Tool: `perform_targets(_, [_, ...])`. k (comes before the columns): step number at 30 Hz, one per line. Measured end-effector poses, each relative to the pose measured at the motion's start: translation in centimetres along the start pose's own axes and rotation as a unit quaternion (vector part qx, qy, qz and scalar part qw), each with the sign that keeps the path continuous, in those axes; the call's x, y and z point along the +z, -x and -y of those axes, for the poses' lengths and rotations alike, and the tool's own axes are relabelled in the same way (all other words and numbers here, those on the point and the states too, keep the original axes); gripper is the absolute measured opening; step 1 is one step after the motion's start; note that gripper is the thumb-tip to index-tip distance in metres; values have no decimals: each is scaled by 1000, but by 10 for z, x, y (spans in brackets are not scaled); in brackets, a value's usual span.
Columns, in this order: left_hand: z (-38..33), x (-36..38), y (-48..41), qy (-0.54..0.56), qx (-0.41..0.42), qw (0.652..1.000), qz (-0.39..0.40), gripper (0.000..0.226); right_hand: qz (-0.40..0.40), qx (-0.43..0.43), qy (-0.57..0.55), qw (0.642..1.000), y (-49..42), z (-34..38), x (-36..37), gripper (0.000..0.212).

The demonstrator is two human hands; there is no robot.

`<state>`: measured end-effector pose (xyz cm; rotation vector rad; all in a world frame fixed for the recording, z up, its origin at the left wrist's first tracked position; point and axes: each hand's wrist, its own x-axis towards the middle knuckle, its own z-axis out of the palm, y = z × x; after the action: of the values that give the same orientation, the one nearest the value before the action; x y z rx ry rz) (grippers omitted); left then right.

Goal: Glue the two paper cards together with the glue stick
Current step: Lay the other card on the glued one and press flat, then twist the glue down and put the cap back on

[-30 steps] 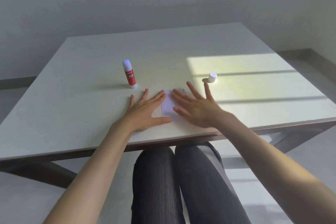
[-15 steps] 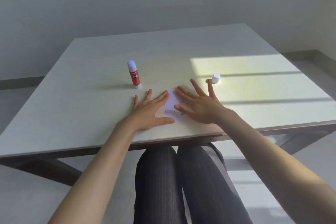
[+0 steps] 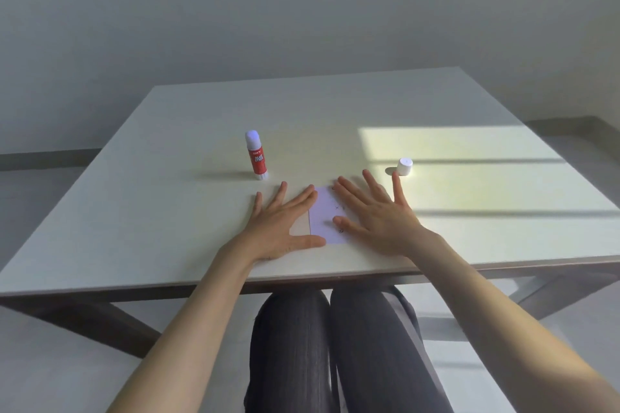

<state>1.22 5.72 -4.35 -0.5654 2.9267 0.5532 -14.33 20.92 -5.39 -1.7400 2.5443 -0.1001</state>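
A pale lilac paper card (image 3: pixel 323 214) lies flat on the white table (image 3: pixel 167 204) near its front edge, with small pen marks on it. A second card cannot be told apart from it. My left hand (image 3: pixel 280 228) lies flat, fingers spread, on the card's left side. My right hand (image 3: pixel 375 214) lies flat, fingers spread, on its right side. The red glue stick (image 3: pixel 256 156) stands upright and uncapped behind my left hand. Its white cap (image 3: pixel 404 167) stands just beyond my right fingertips.
A bright patch of sunlight (image 3: pixel 453 157) falls across the right half of the table. My legs in dark trousers (image 3: pixel 335 345) are under the front edge. A grey wall (image 3: pixel 302 10) stands behind the table.
Both hands have slid apart a little over the card, so more of it shows between them. The view has tilted slightly.
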Motion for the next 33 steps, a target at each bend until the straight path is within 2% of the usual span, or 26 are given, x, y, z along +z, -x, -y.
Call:
perform_targets(2, [0,2,4,76,6,996,-47,88,-13,2,0,1000,1,-1,2,79])
perform_targets(3, [0,2,7,161,6,983,-92,85,-20,1,-1,1000,2,-1,2,78])
perform_targets(5, [3,0,15,337,-17,912,-233,67,-46,-2,-28,999,4,0,1,75])
perform_targets(6, [6,-2,17,379,-44,867,-319,54,-69,1,-64,996,6,0,1,74])
perform_targets(8, [13,-7,15,389,-115,794,-452,40,-127,22,-155,979,10,2,-3,73])
perform_targets(9, [16,-11,11,387,-139,775,-481,43,-160,39,-191,968,10,2,-5,72])
perform_targets(11, [18,-19,-4,391,-170,776,-465,60,-220,66,-215,949,11,2,-8,68])
perform_targets(13, [17,-25,-21,370,-193,802,-428,68,-248,57,-189,948,12,3,-8,59])
perform_targets(14, [16,-27,-28,354,-199,809,-426,60,-251,44,-171,952,13,4,-7,55])
perform_targets(15, [13,-28,-34,341,-198,809,-435,43,-251,32,-156,955,13,5,-5,51])
perform_targets(16, [9,-30,-36,340,-194,802,-451,24,-253,23,-150,956,13,5,-5,48])
perform_targets(17, [5,-31,-36,355,-189,791,-462,16,-259,21,-154,953,14,5,-6,44])
perform_targets(19, [-3,-33,-34,429,-165,771,-441,24,-287,26,-170,942,14,4,-8,35])
perform_targets(21, [-15,-34,-27,553,-94,737,-377,22,-324,39,-220,919,14,8,-10,27])
perform_targets(23, [-26,-35,-21,648,-11,696,-309,16,-333,85,-361,867,14,18,-14,30])
perform_targets(24, [-31,-36,-17,666,15,690,-283,15,-297,118,-459,829,12,25,-19,35])
perform_targets(26, [-37,-36,-12,672,47,693,-255,16,-143,155,-658,723,8,36,-30,49])
perform_targets(28, [-41,-38,-7,666,56,703,-244,16,7,136,-794,593,8,44,-41,57])
perform_targets(29, [-42,-39,-4,661,55,709,-240,15,48,129,-830,541,9,46,-46,54])
perform_targets(30, [-44,-41,-1,658,57,713,-237,16,70,129,-851,504,10,48,-51,49])
perform_targets(33, [-47,-45,4,659,61,709,-242,22,67,139,-892,426,15,53,-61,29])
